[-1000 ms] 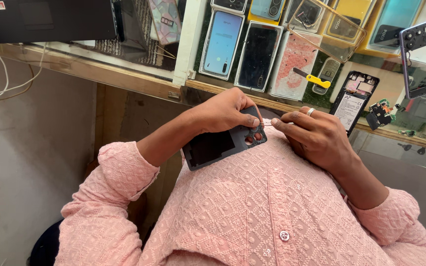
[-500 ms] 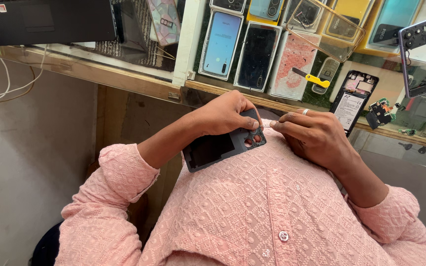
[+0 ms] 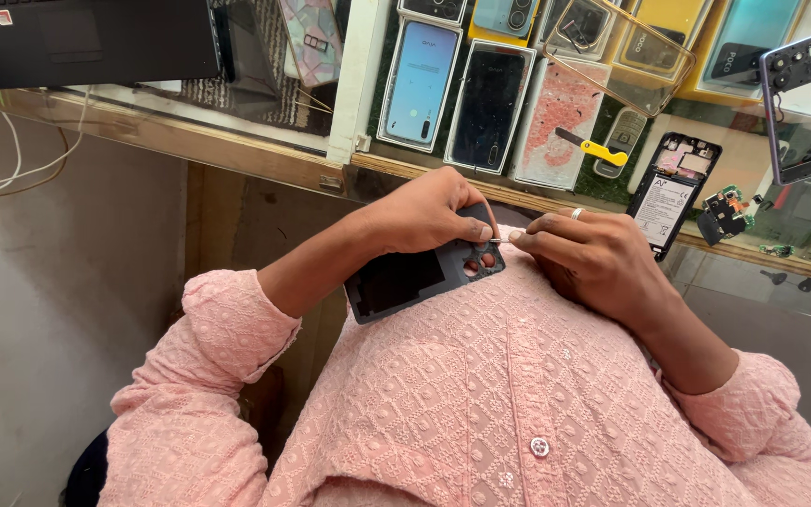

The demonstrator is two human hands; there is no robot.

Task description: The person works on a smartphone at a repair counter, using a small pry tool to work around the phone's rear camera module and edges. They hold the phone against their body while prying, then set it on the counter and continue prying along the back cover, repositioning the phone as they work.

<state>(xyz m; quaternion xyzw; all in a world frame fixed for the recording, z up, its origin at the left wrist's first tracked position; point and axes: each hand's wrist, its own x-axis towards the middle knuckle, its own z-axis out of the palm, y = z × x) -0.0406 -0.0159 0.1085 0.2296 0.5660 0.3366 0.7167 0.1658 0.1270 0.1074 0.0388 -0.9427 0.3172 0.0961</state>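
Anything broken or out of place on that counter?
Yes: an opened phone lies on the glass counter with its back off, loose parts beside it. The left hand holds a back cover.

Glass counter (image 3: pixel 237 141) ahead crowded with phone covers (image 3: pixel 490 103); open floor (image 3: pixel 58 310) lies left.

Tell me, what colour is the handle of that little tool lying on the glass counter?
Yellow. The small tool shows in the head view, its only view.

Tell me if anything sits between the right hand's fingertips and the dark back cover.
Nothing visible does. The left hand holds the back cover against the shirt; the right hand pinches a thin tool at its camera-cutout corner.
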